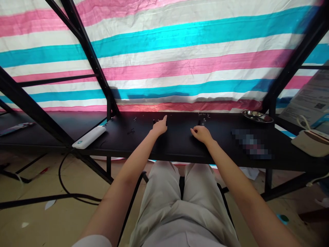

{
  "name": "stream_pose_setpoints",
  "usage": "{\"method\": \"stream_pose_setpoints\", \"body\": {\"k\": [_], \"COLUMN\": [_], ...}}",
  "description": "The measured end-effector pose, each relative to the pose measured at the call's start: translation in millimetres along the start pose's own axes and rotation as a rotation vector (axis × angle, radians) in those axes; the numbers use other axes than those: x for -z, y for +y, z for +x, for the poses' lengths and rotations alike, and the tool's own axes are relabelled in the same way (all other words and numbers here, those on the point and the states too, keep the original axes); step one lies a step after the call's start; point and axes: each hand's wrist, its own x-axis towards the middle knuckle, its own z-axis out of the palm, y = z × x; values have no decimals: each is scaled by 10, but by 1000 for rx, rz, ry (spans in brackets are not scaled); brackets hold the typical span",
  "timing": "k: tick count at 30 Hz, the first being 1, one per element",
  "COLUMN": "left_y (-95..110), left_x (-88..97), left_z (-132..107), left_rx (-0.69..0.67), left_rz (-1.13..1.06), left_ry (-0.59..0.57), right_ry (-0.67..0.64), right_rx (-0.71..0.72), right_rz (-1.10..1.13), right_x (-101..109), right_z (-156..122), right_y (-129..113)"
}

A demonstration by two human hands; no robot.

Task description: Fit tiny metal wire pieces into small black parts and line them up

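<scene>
Both my arms reach out over a black table (pixel 180 144). My left hand (pixel 159 127) rests on the tabletop with its fingers bent around a small dark part (pixel 166 120) at its fingertips; how firmly it grips is hard to tell. My right hand (pixel 202 133) lies curled on the table just below a cluster of small screws or metal bits (pixel 203 118), fingers pinched at a small dark piece. More tiny parts (pixel 131 130) are scattered left of my left hand.
A white power bank (pixel 89 137) lies at the table's left edge, a metal dish (pixel 257 116) at the back right, a beige device (pixel 311 140) at far right. Black frame posts (pixel 87 51) slant up; a striped tarp hangs behind. Cables run across the floor.
</scene>
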Motion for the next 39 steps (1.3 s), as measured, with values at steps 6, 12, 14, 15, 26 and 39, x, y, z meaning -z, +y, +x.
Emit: {"method": "stream_pose_setpoints", "body": {"k": [6, 12, 14, 15, 26, 39], "left_y": [-46, -27, -18, -13, 451, 502], "left_x": [-145, -231, -246, -254, -467, -611], "left_z": [96, 114, 113, 115, 13, -126], "left_rx": [-25, -58, -63, -60, -219, -82], "left_rz": [12, -8, -56, -92, -1108, -1339], "left_ry": [34, 128, 156, 174, 115, 64], "right_ry": [-16, -25, -22, -20, 118, 92], "right_rx": [29, 40, 41, 42, 166, 229], "right_rz": [-7, -6, -2, 0, 189, 90], "right_x": [-20, -39, -44, -45, -20, -31], "right_z": [3, 9, 9, 8, -25, -25], "right_y": [-12, 7, 10, 9, -144, -163]}}
